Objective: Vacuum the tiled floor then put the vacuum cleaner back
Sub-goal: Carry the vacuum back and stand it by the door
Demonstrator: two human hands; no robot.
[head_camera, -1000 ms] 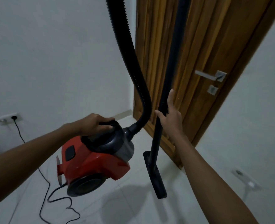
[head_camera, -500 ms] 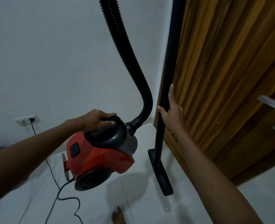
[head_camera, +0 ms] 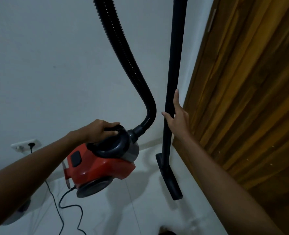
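Observation:
My left hand (head_camera: 96, 131) grips the black carry handle of the red canister vacuum cleaner (head_camera: 99, 167), which hangs tilted above the white tiled floor (head_camera: 140, 216). A ribbed black hose (head_camera: 123, 53) rises from the canister's front and leaves the frame at the top. My right hand (head_camera: 179, 119) holds the upright black wand (head_camera: 176, 56), thumb on its left side and index finger straight along its right side. The floor nozzle (head_camera: 170, 180) at the wand's lower end points toward me, just in front of the door.
A wooden door (head_camera: 250, 99) fills the right side, close behind the wand. The black power cord (head_camera: 62, 204) trails over the floor to a plug in the wall socket (head_camera: 25, 145) at the left. A white wall stands ahead. A foot (head_camera: 164, 230) shows at the bottom edge.
The view has swung left and closer to the wall corner; the door handle has left the frame. Both hands keep their holds, and the vacuum and wand sit slightly higher.

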